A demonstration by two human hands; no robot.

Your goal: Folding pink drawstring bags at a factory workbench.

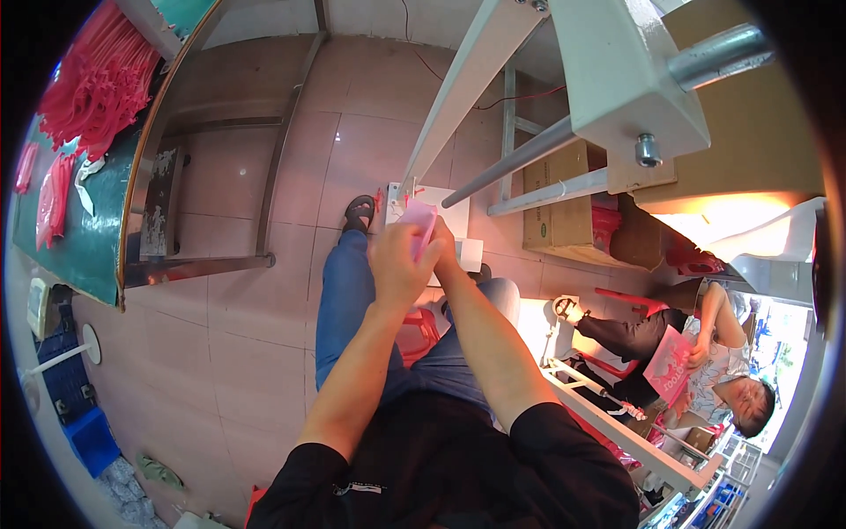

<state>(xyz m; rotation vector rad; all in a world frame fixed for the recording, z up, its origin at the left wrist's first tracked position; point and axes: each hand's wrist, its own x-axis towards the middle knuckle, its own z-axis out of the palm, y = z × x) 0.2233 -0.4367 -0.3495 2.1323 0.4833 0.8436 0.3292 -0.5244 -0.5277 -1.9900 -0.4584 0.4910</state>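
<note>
Grip closed, the left hand (397, 269) holds a pink piece (418, 214) toward twelve o'clock from centre, its lower end hidden; the right hand (443, 245), alongside, has fingers obscured, its hold impossible to tell.

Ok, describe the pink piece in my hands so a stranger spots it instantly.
Find the blue jeans at centre. Between the knees, left hand and right hand hold a small pink piece, paler than the bright pink pile at the green table.
</note>
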